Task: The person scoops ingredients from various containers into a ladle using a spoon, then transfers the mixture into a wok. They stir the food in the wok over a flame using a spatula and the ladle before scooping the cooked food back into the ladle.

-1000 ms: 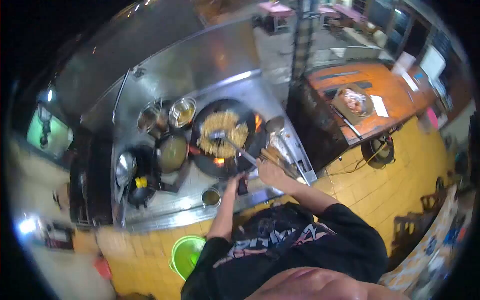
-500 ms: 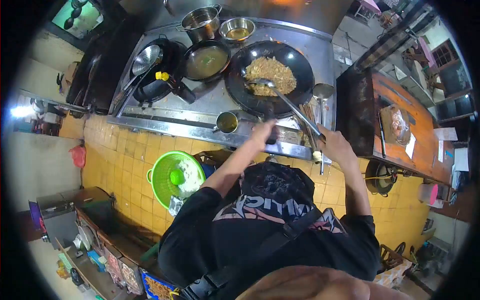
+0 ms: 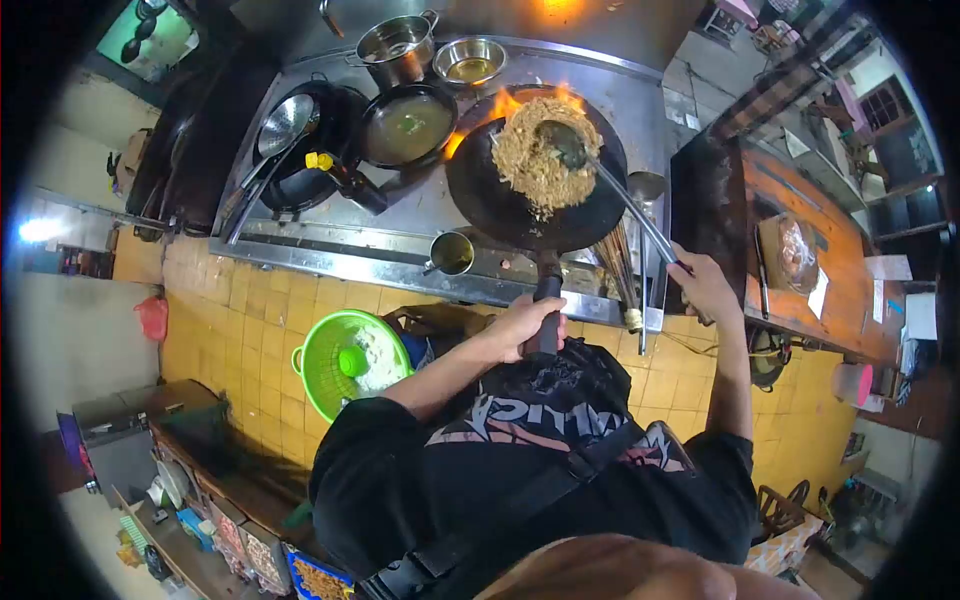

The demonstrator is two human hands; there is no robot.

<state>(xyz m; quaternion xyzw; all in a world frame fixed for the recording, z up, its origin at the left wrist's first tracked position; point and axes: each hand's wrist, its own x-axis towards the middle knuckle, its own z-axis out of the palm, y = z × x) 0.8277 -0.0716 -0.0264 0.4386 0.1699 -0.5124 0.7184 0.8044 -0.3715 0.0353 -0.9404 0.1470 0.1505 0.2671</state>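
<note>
My left hand [image 3: 530, 328] is wrapped round the dark handle [image 3: 545, 310] of a large black wok [image 3: 480, 195]. Fried rice [image 3: 535, 165] is heaped toward the wok's far side, with loose grains below the heap. Orange flames [image 3: 506, 103] rise behind the wok's rim. In my right hand [image 3: 708, 287] is the long metal handle of a ladle [image 3: 640, 215], and its dark bowl rests against the rice.
Left of the wok are a pan of liquid [image 3: 408, 125], a bottle with a yellow cap [image 3: 350, 185] and a second wok with a strainer [image 3: 284, 125]. A metal cup [image 3: 452, 253] sits near the stove's front edge. Below stands a green basket [image 3: 325, 365].
My left hand has closed on the wok handle. The wok is tilted and nearer me, the rice has shifted up in a mass, and flames have appeared. My right hand has moved right with the ladle.
</note>
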